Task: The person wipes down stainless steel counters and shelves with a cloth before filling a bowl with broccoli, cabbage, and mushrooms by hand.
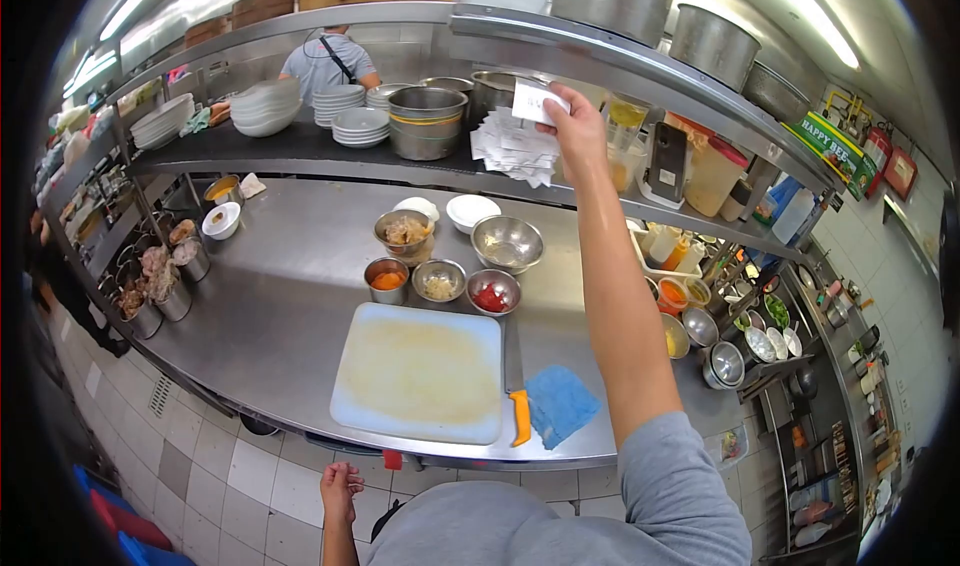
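My right hand (pixel 575 121) reaches up to the shelf and pinches a white paper slip (pixel 533 102) between thumb and fingers. Just below it, a thick bunch of white paper slips (pixel 515 148) hangs over the shelf edge. My left hand (pixel 341 488) hangs low in front of the counter, fingers loosely curled and apart, with nothing visible in it. A white cutting board (pixel 416 371) lies on the steel counter. To its right are a knife with an orange handle (pixel 521 418) and a blue cloth (pixel 563 404).
Behind the board stand bowls of red pieces (pixel 490 297), chopped pale bits (pixel 438 286) and an orange filling (pixel 386 280). Stacked plates (pixel 361 126) and a steel pot (pixel 426 123) sit on the shelf. A person (pixel 329 59) stands beyond it. Squeeze bottles (pixel 675 254) are at right.
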The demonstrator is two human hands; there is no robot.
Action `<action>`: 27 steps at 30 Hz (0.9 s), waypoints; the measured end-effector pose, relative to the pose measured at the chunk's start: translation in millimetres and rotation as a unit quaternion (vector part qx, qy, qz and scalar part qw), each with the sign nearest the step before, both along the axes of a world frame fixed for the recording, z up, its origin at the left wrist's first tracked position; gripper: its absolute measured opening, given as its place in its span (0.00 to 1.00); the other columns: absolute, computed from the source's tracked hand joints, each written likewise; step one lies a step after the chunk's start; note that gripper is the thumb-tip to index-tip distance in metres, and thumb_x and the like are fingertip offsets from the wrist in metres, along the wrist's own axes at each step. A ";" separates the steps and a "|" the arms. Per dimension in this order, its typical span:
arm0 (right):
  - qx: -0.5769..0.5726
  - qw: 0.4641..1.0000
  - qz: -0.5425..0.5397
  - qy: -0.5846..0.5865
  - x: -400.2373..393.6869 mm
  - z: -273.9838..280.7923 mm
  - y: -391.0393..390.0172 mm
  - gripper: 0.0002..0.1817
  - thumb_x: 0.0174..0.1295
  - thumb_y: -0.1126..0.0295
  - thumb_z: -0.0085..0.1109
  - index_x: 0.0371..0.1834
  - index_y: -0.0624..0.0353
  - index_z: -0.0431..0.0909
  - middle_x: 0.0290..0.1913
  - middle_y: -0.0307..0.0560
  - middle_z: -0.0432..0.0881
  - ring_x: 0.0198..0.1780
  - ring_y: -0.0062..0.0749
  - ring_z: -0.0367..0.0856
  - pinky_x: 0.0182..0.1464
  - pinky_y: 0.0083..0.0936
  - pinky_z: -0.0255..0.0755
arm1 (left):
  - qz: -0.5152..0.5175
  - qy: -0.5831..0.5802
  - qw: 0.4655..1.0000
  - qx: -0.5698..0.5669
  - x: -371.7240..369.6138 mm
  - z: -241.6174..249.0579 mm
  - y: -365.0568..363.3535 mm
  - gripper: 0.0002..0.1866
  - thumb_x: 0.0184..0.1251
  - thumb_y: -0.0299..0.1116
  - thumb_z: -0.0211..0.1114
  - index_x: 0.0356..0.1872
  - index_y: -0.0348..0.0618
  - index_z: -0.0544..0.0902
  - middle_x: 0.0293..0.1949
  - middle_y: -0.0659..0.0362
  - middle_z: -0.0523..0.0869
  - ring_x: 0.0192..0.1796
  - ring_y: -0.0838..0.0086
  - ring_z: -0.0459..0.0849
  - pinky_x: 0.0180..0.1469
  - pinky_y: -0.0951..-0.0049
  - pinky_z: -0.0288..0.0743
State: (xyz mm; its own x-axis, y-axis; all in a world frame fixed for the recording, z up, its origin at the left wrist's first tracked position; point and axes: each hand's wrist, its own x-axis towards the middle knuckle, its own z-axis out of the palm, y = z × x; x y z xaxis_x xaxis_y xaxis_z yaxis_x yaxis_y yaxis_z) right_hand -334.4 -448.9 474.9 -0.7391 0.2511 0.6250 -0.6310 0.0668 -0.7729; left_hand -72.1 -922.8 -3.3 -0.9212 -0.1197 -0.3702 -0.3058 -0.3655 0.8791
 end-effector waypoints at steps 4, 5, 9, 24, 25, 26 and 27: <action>0.033 0.988 -0.145 -0.039 -25.9 17.0 -13.8 0.22 0.63 0.66 0.64 0.57 0.64 0.77 0.42 0.46 0.84 0.37 0.23 0.80 0.36 0.23 0.76 | 0.004 -0.015 0.999 -0.033 3.0 -11.5 -35.5 0.09 0.73 0.39 0.60 0.42 0.46 0.76 0.33 0.59 0.83 0.28 0.75 0.82 0.28 0.76 0.75; 0.061 0.976 -0.197 -0.063 -27.7 19.0 -14.3 0.20 0.59 0.66 0.66 0.52 0.65 0.81 0.37 0.47 0.85 0.34 0.24 0.80 0.33 0.24 0.76 | 0.005 -0.015 0.999 -0.033 4.8 -17.1 -45.6 0.09 0.73 0.39 0.60 0.42 0.46 0.76 0.33 0.59 0.83 0.28 0.75 0.82 0.28 0.76 0.75; 0.453 0.837 -0.261 -0.165 -54.1 0.5 15.7 0.20 0.53 0.61 0.70 0.46 0.61 0.84 0.41 0.59 0.86 0.38 0.43 0.85 0.42 0.34 0.77 | 0.036 -0.047 0.997 -0.045 17.9 -31.0 -82.5 0.09 0.72 0.39 0.60 0.42 0.47 0.76 0.34 0.59 0.83 0.29 0.74 0.82 0.28 0.76 0.75; 0.296 0.777 0.189 -0.522 172.4 -252.5 -26.0 0.27 0.66 0.56 0.62 0.67 0.51 0.72 0.47 0.34 0.82 0.42 0.25 0.79 0.46 0.28 0.75 | -0.017 -0.139 0.984 -0.110 14.9 -89.0 -129.5 0.06 0.70 0.33 0.55 0.43 0.47 0.76 0.33 0.58 0.84 0.27 0.72 0.82 0.25 0.75 0.75; 0.341 0.761 0.081 -0.545 190.6 -292.5 -13.0 0.29 0.62 0.57 0.65 0.67 0.52 0.72 0.47 0.40 0.83 0.43 0.31 0.80 0.48 0.32 0.75 | -0.053 -0.139 0.981 -0.128 11.1 -93.4 -129.4 0.06 0.69 0.33 0.56 0.43 0.46 0.76 0.33 0.57 0.84 0.27 0.71 0.83 0.25 0.74 0.75; 0.364 0.782 -0.019 -0.506 209.5 -334.9 4.9 0.31 0.60 0.59 0.67 0.67 0.53 0.72 0.46 0.44 0.83 0.44 0.34 0.81 0.49 0.32 0.75 | -0.089 -0.139 0.976 -0.145 8.0 -100.5 -130.7 0.07 0.69 0.33 0.56 0.44 0.45 0.77 0.34 0.57 0.85 0.27 0.71 0.83 0.26 0.74 0.76; 0.380 0.793 -0.117 -0.462 228.6 -371.6 23.2 0.32 0.58 0.61 0.68 0.67 0.54 0.72 0.44 0.47 0.83 0.45 0.37 0.81 0.49 0.32 0.76 | -0.087 -0.141 0.975 -0.147 6.8 -112.5 -134.3 0.07 0.69 0.33 0.56 0.44 0.45 0.77 0.34 0.57 0.85 0.27 0.71 0.83 0.26 0.74 0.76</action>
